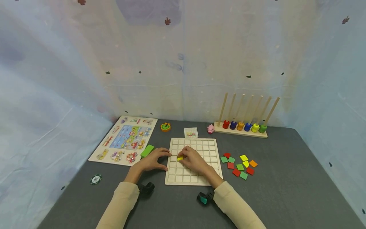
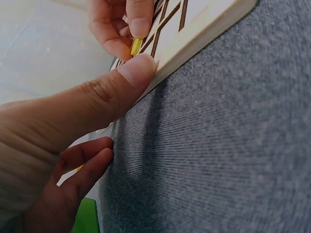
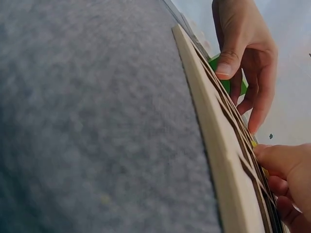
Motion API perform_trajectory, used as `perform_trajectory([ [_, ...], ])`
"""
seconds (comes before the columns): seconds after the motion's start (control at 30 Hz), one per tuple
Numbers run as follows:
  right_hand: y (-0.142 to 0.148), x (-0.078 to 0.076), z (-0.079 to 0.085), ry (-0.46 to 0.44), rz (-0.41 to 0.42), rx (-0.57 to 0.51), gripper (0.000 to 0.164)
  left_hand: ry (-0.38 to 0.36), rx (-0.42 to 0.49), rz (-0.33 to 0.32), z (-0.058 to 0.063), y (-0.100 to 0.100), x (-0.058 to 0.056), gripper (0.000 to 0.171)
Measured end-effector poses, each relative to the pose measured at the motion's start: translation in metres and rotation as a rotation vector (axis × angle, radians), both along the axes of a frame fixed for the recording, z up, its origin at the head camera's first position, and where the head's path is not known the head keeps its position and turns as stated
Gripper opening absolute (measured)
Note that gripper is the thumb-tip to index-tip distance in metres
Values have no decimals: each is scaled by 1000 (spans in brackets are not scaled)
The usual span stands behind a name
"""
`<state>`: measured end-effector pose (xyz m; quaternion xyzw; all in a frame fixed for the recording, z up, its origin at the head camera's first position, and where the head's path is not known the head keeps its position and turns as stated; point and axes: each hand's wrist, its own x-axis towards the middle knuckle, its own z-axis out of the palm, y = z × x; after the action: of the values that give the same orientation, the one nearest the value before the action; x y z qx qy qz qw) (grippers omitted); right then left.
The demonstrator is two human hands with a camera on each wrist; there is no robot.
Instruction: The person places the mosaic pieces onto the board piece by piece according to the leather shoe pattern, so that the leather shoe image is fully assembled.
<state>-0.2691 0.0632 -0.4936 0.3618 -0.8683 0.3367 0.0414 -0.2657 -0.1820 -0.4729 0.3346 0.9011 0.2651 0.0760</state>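
A wooden grid board (image 1: 200, 178) with square cells lies flat in the middle of the dark table. My right hand (image 1: 195, 160) is over its left half, pinching a small yellow tile (image 1: 179, 158) between thumb and fingers. In the left wrist view the yellow tile (image 2: 136, 46) shows edge-on, close over the grid. At the board's left edge, my left hand (image 1: 154, 160) rests with thumb and fingers spread apart, the thumb tip right at the rim. A green block (image 1: 147, 150) lies just beyond the left hand, which partly covers it.
Several red, green, yellow and orange tiles (image 1: 236, 172) lie scattered right of the board. Behind it are a pattern card (image 1: 191, 132), a pink pig figure (image 1: 210, 128), a round toy (image 1: 165, 127) and a peg rack (image 1: 241, 131). Leftward lie a picture puzzle (image 1: 114, 156) and a chip (image 1: 95, 179).
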Motion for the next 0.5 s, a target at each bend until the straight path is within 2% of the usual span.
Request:
perform_trajectory([
  [0.17,2,1,0,-15,7,12,17,-1,1,-6,0,1,0,64],
  [0.33,7,3,4,36,47,6,24,18,-5,-6,-1,0,0,66],
  [0.5,27,4,10,81,31,-63,29,22,-10,-10,-3,0,-2,68],
])
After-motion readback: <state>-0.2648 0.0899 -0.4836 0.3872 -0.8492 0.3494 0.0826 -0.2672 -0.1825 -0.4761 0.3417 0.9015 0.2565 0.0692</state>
